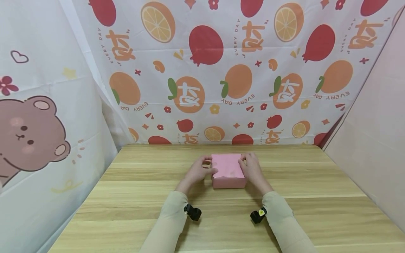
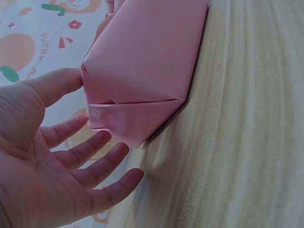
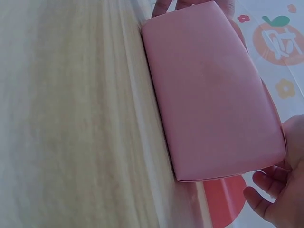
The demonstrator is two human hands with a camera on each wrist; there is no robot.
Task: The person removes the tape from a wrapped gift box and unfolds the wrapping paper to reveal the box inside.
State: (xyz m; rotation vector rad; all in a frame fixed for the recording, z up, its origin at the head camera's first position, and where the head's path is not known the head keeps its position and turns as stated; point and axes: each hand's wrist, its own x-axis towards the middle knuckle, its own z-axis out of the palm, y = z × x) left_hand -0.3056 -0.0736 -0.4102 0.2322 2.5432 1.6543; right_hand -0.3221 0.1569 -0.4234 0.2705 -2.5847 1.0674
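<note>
A box wrapped in pink paper point(image 1: 228, 182) sits on the wooden table, in the middle of the head view. Its left end has folded paper, with a pointed flap point(image 2: 130, 116) standing out in the left wrist view. My left hand point(image 1: 199, 170) is at that end, the thumb touching the upper edge and the other fingers spread, mostly straight. At the opposite end, my right hand point(image 1: 251, 168) grips the box's upper edge with thumb and bent index finger. The remaining right fingers point(image 3: 259, 202) curl loosely beside the end. The right end's face is largely hidden.
The wooden table point(image 1: 133, 211) runs back to a fruit-printed cloth point(image 1: 209, 84). A cloth with a bear print point(image 1: 31, 133) hangs at the left, and a pale panel point(image 1: 373, 140) stands at the right. A small black camera is strapped to each wrist.
</note>
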